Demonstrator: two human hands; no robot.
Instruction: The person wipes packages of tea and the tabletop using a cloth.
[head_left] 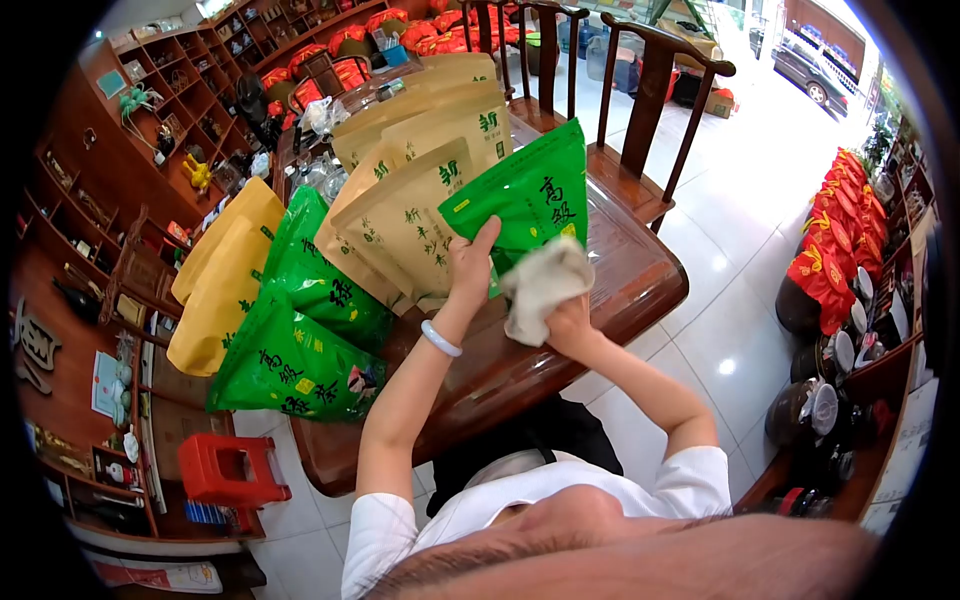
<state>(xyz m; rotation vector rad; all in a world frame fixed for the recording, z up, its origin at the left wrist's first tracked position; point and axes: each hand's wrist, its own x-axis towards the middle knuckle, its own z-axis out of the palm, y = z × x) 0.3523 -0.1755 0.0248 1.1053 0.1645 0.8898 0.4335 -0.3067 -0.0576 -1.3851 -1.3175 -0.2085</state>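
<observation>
My left hand (474, 262), with a pale bangle (441, 338) on its wrist, grips the edge of a green tea bag (525, 190) printed with dark characters. The bag is held tilted above the table. A whitish cloth (543, 290), slightly blurred, is bunched in my right hand (570, 325) against the bag's lower part, which it hides. Beside my left hand stand several tan paper bags (415, 215). Further left, two more green bags (300, 355) lean on the table, with yellow bags (225, 290) beyond them.
The glossy wooden table (630, 270) has a rounded edge close to my body. Wooden chairs (650, 110) line its far right side. A red plastic stool (230, 470) stands at lower left. Dark jars with red covers (835, 250) line the right shelves.
</observation>
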